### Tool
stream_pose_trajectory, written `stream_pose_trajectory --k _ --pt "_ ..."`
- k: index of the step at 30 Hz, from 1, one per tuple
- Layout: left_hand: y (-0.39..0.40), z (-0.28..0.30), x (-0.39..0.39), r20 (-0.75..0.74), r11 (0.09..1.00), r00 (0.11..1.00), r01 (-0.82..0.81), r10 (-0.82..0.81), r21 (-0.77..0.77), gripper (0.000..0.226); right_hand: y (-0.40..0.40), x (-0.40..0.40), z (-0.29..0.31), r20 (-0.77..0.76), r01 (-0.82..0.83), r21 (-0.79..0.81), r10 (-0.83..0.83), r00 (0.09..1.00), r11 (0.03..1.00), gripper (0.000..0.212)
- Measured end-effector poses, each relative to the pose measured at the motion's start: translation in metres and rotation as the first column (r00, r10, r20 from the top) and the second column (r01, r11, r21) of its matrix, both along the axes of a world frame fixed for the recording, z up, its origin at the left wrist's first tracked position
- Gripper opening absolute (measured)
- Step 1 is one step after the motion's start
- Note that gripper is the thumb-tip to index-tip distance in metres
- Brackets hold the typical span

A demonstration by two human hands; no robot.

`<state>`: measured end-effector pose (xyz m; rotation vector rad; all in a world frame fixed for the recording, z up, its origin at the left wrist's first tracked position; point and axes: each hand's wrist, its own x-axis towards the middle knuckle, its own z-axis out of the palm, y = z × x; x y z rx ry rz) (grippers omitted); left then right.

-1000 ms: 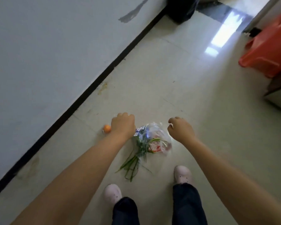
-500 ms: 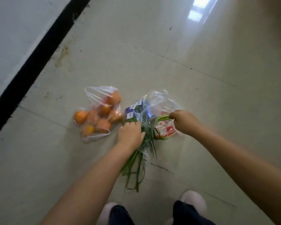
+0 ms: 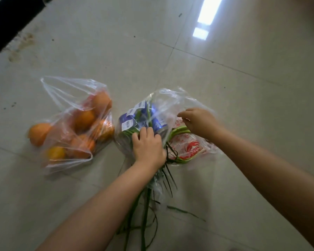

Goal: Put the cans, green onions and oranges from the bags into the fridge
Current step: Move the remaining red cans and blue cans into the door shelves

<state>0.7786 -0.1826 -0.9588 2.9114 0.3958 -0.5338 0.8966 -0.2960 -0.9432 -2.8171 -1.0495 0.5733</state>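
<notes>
The left hand [image 3: 148, 147] grips the long green onions [image 3: 145, 209] beside blue cans [image 3: 143, 115] in a clear plastic bag [image 3: 170, 100]. The right hand [image 3: 199, 122] pinches that bag's rim. Round oranges [image 3: 83, 120] sit in another clear bag [image 3: 67, 91] just left, on the pale tiled floor [image 3: 243, 78].

1. Left hand [image 3: 148, 145] sits at centre frame, fingers curled and gripping, forearm running off toward 7 o'clock.
2. Right hand [image 3: 199, 122] is at its 2 o'clock, fingertips pinching, forearm stretching toward 4 o'clock.
</notes>
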Motion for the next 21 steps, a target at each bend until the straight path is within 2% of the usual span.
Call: stream_pose_trajectory --k 3,6,8,9,11,13,15,16,18,20,21 --pt "0.011 0.001 -0.009 0.162 0.977 0.977 -0.108 0.139 -0.186 0.029 0.001 -0.001 0.001 0.032 -0.060 0.192 0.054 0.998 0.980 0.039" --pt "0.032 0.006 -0.017 0.408 0.949 0.879 -0.134 0.247 -0.286 0.019 0.005 -0.004 0.005 0.111 -0.144 0.363 0.111 0.988 0.920 0.036" --pt "0.048 0.015 -0.021 0.424 0.915 0.834 -0.212 0.353 -0.344 0.016 0.012 -0.011 0.014 0.104 -0.142 0.389 0.110 0.989 0.910 0.031" --pt "0.056 0.018 -0.023 0.389 0.892 0.829 -0.256 0.401 -0.372 0.017 0.017 -0.016 0.018 0.102 -0.166 0.381 0.138 0.985 0.910 0.029" --pt "0.071 0.024 -0.027 0.352 0.864 0.818 -0.310 0.455 -0.397 0.017 0.026 -0.028 0.022 0.045 -0.268 0.267 0.266 0.963 0.926 0.028" --pt "0.080 0.031 -0.030 0.329 0.866 0.832 -0.308 0.446 -0.395 0.017 0.037 -0.041 0.019 -0.029 -0.419 0.132 0.426 0.904 0.898 0.031" --pt "0.086 0.033 -0.032 0.322 0.892 0.857 -0.287 0.402 -0.350 0.016 0.049 -0.053 0.012 -0.062 -0.496 0.042 0.498 0.865 0.867 0.031" --pt "0.089 0.034 -0.033 0.318 0.902 0.867 -0.280 0.384 -0.328 0.015 0.054 -0.057 0.009 -0.050 -0.474 0.021 0.474 0.879 0.880 0.032" --pt "0.092 0.036 -0.034 0.295 0.910 0.882 -0.276 0.367 -0.308 0.014 0.065 -0.062 0.003 -0.034 -0.321 0.010 0.322 0.946 0.947 0.038" --pt "0.092 0.039 -0.034 0.270 0.914 0.896 -0.270 0.353 -0.302 0.017 0.074 -0.063 0.001 -0.142 -0.071 0.079 0.081 0.986 0.994 0.037" --pt "0.092 0.041 -0.033 0.260 0.914 0.900 -0.267 0.349 -0.306 0.018 0.077 -0.061 0.000 -0.242 0.053 0.104 -0.026 0.970 0.993 0.036"
